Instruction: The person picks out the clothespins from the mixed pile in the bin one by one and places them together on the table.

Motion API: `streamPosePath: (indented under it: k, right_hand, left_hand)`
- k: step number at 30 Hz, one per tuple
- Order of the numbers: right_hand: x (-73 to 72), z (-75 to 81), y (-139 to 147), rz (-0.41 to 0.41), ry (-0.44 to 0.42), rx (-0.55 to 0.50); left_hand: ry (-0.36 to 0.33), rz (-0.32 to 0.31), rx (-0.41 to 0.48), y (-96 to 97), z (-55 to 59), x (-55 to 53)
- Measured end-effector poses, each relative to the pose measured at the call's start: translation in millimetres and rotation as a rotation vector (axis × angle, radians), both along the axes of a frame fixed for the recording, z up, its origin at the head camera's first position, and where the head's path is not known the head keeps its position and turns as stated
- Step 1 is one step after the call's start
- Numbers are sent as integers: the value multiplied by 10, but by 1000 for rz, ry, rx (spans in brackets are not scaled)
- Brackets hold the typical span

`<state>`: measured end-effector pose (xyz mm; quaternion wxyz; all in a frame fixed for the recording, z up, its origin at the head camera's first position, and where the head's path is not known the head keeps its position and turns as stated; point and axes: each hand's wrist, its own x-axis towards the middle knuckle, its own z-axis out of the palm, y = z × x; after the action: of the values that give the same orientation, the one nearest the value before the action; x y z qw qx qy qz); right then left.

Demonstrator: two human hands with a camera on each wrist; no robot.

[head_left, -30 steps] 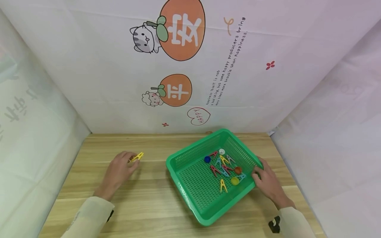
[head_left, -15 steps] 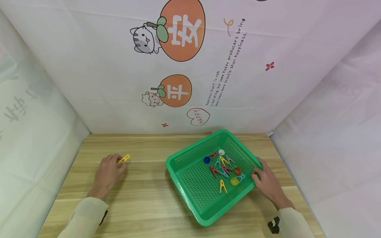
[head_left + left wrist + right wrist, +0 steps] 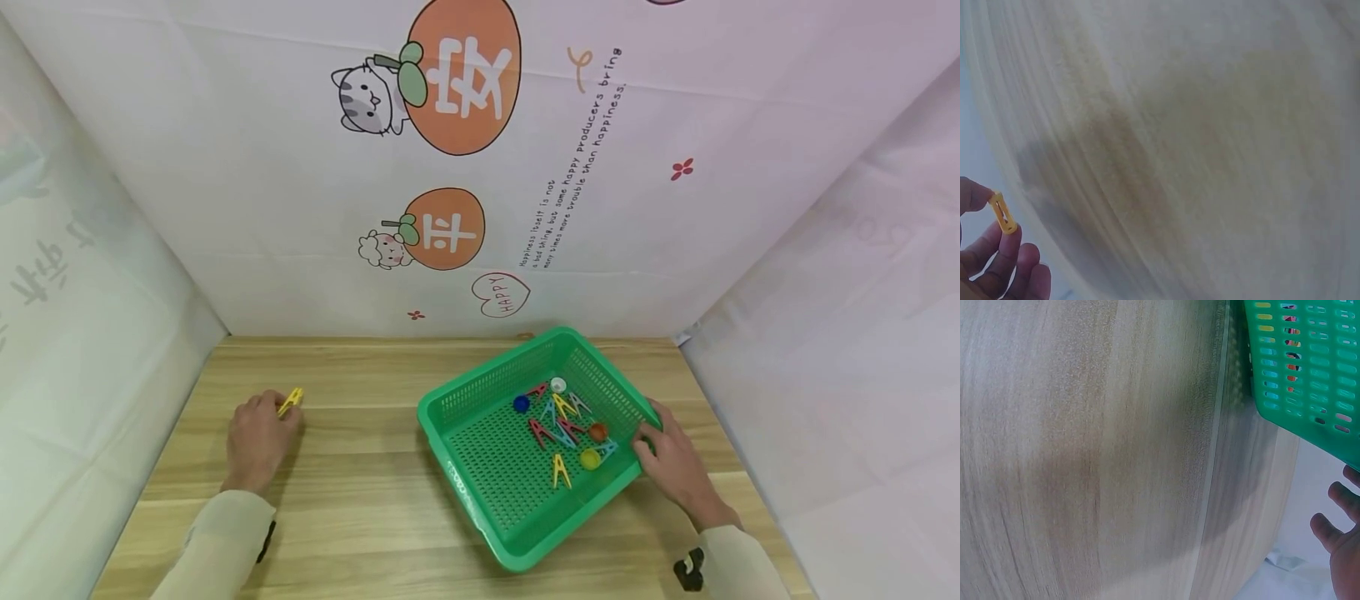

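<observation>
At the left of the head view, my left hand (image 3: pixel 257 437) pinches a yellow clothespin (image 3: pixel 291 402) between thumb and fingertips. The left wrist view shows this clothespin (image 3: pixel 1003 214) end-on, held off the wooden surface. A green plastic basket (image 3: pixel 487 475) sits turned at an angle on the right. My right hand (image 3: pixel 675 462) grips its right corner, thumb over the rim. Inside lie several red, blue, yellow and grey clothespins, among them a yellow one (image 3: pixel 561 472). In the right wrist view, fingers of the right hand (image 3: pixel 1342 531) show below the perforated basket wall (image 3: pixel 1310 369).
Also in the basket are a blue cap (image 3: pixel 521 403), a white cap (image 3: pixel 558 385), an orange cap (image 3: pixel 597 432) and a yellow cap (image 3: pixel 590 458). White printed cloth (image 3: pixel 300 208) encloses the wooden table (image 3: pixel 360 500) at the back and both sides.
My left hand has moved left, away from the basket, carrying the yellow clothespin. The right hand and the basket have stayed in place.
</observation>
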<state>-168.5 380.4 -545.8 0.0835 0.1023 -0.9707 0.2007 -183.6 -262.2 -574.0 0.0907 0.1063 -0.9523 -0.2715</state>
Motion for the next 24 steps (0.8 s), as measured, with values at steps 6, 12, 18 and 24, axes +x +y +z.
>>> streamPosePath:
  k: [6, 12, 18, 24]
  right_hand:
    - [-5, -11, 13, -11, -16, 4]
    - [-9, -15, 11, -9, -20, -6]
    - [-8, -17, 7, -11, -29, -10]
    - [-5, 1, 2, -16, -34, -17]
  left_hand:
    - [-33, 38, 19, 8, -31, -6]
    - [-59, 78, 26, -5, -66, -2]
    - [-74, 95, 29, -1, -98, -5]
    - [-72, 76, 23, 5, -101, -9]
